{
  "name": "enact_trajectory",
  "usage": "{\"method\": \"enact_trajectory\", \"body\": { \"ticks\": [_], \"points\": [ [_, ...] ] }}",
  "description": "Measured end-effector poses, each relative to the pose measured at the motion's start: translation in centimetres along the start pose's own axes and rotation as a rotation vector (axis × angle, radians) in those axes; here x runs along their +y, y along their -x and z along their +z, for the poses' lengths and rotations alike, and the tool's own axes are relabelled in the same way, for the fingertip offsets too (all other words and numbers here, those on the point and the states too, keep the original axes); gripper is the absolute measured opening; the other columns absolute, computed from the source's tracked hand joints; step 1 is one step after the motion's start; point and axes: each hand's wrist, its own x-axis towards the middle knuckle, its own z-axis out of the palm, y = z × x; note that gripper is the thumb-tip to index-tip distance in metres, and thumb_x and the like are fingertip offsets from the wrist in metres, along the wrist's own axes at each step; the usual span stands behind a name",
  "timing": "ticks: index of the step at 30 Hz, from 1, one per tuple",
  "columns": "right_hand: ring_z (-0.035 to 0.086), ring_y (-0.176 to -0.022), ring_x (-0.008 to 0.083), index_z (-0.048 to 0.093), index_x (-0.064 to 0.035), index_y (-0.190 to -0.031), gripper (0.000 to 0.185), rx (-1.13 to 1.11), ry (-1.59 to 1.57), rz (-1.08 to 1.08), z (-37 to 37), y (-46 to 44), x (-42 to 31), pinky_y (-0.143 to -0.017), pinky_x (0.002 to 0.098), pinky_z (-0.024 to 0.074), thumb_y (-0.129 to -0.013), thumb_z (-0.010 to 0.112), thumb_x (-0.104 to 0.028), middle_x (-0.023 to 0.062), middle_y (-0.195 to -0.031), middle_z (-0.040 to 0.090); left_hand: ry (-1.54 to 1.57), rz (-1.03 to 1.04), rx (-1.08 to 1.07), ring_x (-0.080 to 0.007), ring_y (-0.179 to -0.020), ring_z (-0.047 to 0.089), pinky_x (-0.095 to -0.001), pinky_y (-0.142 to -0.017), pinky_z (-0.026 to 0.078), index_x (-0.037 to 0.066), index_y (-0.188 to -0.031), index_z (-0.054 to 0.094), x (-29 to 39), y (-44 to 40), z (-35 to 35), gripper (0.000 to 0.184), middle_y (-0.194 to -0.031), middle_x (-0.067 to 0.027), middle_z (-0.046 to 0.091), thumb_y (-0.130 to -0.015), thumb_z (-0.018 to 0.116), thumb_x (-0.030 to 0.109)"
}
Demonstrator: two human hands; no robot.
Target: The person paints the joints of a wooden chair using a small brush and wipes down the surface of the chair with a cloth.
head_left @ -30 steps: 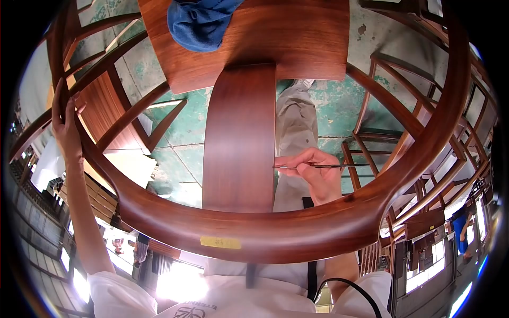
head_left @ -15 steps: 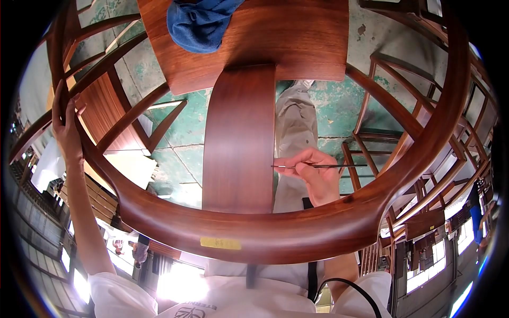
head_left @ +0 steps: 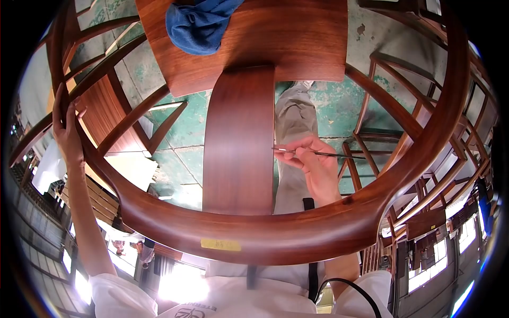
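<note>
Beside the chair splat (head_left: 238,143), the right hand (head_left: 316,161) has shifted seatward, its fingers pinching a thin brush-like tool (head_left: 339,155), bringing the tip to edge nearer the seat (head_left: 297,37); the left hand (head_left: 68,138) rests loosely spread fingers against the curved rail (head_left: 265,233).

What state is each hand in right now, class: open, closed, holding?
Left hand: on the curved chair rail; cannot tell whether it grips.
Right hand: closed, holding a thin stick-like tool.

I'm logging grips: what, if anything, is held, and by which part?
Right hand: a thin tool, pinched near its tip. Left hand: on the curved rail, grip unclear.
</note>
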Motion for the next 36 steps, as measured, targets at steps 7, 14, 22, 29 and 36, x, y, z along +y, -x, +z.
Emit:
{"method": "enact_trajectory", "body": {
  "ticks": [7, 14, 22, 29, 36],
  "points": [
    [0.069, -0.099, 0.0239, 0.062, 0.009, -0.1, 0.015, -0.045, 0.07, 0.044, 0.1, 0.9, -0.6, -0.094, 0.0367, 0.0558, -0.096, 0.052, -0.001, 0.0209, -0.105, 0.07, 0.017, 0.003, 0.005, -0.0168, -0.114, 0.062, -0.0332, -0.091, 0.056, 0.011, -0.144, 0.048, 0.1, -0.1, 0.1, 0.042, -0.138, -0.0053, 0.055, -0.102, 0.051, 0.014],
    [0.069, -0.095, 0.0234, 0.062, 0.0098, -0.1, 0.015, 0.045, 0.005, -0.006, 0.5, -1.1, -0.2, -0.093, 0.0374, 0.0573, -0.095, 0.052, 0.001, 0.0185, -0.098, 0.07, 0.033, -0.001, -0.011, -0.0153, -0.113, 0.061, -0.0328, -0.091, 0.056, 0.011, -0.144, 0.048, 0.1, 0.0, 0.0, 0.042, -0.139, -0.0052, 0.054, -0.102, 0.05, 0.012],
    [0.069, -0.098, 0.0292, 0.059, 0.0083, -0.099, 0.015, 0.012, 0.07, 0.022, 0.2, 0.4, -0.2, -0.093, 0.0457, 0.0573, -0.095, 0.05, -0.002, 0.0137, -0.087, 0.066, -0.554, 0.026, -0.022, -0.0175, -0.105, 0.066, -0.0328, -0.089, 0.056, 0.017, -0.153, 0.031, 0.8, -1.0, 0.3, 0.061, -0.13, -0.0101, 0.06, -0.099, 0.057, 0.02],
    [0.07, -0.094, 0.0238, 0.063, 0.0091, -0.098, 0.015, 0.065, -0.022, 0.001, 0.2, -1.2, 0.2, -0.089, 0.0362, 0.0583, -0.094, 0.051, 0.001, 0.0179, -0.095, 0.07, -0.734, 0.11, 0.08, -0.0244, -0.089, 0.072, -0.0379, -0.075, 0.06, 0.018, -0.153, 0.028, -1.5, -6.0, -0.2, 0.071, -0.118, -0.0188, 0.065, -0.094, 0.065, 0.03],
    [0.069, -0.093, 0.0235, 0.063, 0.009, -0.098, 0.015, 0.06, -0.008, -0.001, 0.0, -2.3, 0.0, -0.09, 0.0383, 0.0584, -0.093, 0.052, 0.0, 0.0164, -0.093, 0.069, -0.623, 0.019, 0.06, -0.0237, -0.092, 0.072, -0.038, -0.079, 0.06, 0.017, -0.152, 0.031, -1.0, -6.0, 0.0, 0.066, -0.117, -0.0175, 0.066, -0.096, 0.064, 0.027]
  ]
}}
